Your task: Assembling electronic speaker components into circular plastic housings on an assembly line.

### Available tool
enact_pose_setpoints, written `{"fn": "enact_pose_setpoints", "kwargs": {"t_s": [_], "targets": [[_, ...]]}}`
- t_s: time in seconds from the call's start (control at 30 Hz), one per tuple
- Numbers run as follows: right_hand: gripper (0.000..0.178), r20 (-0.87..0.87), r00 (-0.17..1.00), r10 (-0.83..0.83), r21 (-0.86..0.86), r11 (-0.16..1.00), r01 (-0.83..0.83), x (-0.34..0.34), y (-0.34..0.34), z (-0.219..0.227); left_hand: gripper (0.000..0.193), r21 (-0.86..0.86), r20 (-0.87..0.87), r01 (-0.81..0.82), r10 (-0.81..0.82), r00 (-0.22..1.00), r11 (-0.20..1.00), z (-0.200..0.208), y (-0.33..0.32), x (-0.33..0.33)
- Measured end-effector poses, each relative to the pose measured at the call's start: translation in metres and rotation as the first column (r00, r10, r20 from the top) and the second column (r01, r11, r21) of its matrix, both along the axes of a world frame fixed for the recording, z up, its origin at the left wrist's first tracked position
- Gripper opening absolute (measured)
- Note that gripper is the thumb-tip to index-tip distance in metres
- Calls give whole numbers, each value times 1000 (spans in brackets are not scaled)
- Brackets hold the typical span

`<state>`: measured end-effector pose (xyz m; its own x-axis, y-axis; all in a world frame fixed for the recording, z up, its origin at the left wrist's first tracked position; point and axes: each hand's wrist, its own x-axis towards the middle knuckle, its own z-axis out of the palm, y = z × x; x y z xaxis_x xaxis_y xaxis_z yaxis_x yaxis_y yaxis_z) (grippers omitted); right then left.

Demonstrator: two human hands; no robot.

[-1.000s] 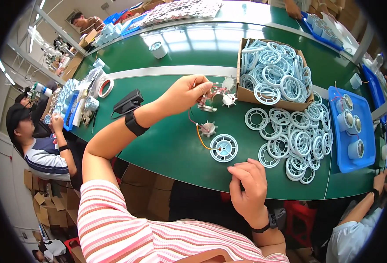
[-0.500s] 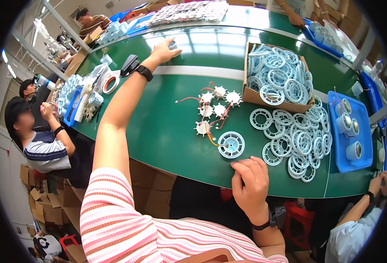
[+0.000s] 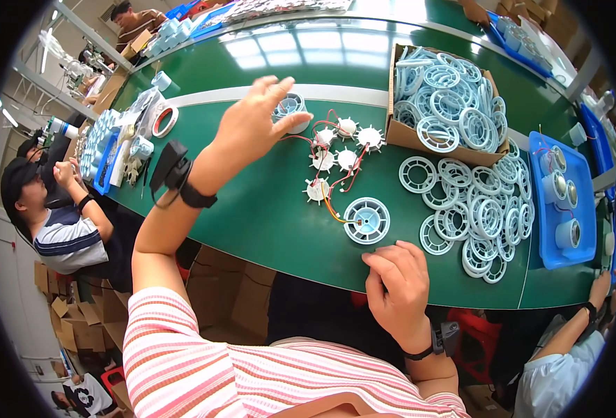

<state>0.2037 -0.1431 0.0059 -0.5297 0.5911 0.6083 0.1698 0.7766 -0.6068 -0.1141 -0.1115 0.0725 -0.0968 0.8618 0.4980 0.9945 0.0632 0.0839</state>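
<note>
My left hand is closed on a light blue round plastic housing, thumb on its near side and fingers on the far side. This housing sits left of several white spoked discs with red wires. Nearer to me lies a light blue spoked wheel, flat on the green table, with yellow and red wires running from its centre to one white disc. My right hand rests at the table's front edge, just below that wheel. Its fingers are loosely curled with nothing seen in them.
A cardboard box full of light blue rings stands at the right, with a pile of loose rings before it. Beyond them is a blue tray with cups. Tape lies at the left. Other people sit on both sides.
My left hand has come back toward me from the far part of the table, bringing the light blue housing close to the white discs. My right hand has barely moved.
</note>
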Motion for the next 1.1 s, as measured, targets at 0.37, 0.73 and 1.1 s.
{"fn": "enact_pose_setpoints", "kwargs": {"t_s": [0.37, 0.73, 1.1], "targets": [[26, 30, 998, -53, 28, 998, 52, -3, -4, -2, 22, -187, -48, 346, -360, 932, 920, -13, 28, 75], [24, 7, 1000, -26, 12, 1000, 26, 0, -2, 0, 14, -88, 564, 337, -232, 793, 937, -13, 32, 48], [23, -254, 963, -94, -246, 969, 29, 15, 6, 37, 22, 157, 987, 603, -152, -60, 782, 16, 2, 65]]}}
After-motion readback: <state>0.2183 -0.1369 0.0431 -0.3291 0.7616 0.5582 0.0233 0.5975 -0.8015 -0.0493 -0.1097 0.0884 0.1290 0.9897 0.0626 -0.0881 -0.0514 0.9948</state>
